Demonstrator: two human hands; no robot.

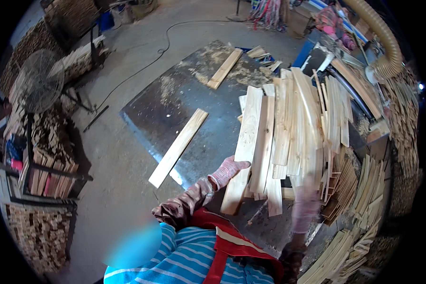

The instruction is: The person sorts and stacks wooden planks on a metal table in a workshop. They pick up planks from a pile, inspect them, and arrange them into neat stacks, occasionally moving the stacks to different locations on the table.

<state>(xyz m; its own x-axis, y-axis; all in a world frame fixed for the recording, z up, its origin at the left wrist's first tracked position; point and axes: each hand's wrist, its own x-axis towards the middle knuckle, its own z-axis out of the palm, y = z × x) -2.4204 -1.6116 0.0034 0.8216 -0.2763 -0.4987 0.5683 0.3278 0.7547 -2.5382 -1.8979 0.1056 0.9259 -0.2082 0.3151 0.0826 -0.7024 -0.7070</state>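
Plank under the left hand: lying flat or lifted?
Lifted at the near end: the left hand grips the plank, which leans on the board stack.

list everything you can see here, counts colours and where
stack of boards: many, pale wood, right of centre
metal sheet: one, dark grey, dusty, on the floor at centre
loose boards: two, pale wood, on the sheet, one near, one far
fan: one, dark wire guard, left
stacked wood: many pieces, brown, on left racks
duct hose: one, tan, ribbed, top right
cable: one, dark, across the floor
thin strips: many, pale, lower right
left hand: gloved, pinkish, gripping the leftmost stacked board
right hand: gloved, blurred, at the stack's near end
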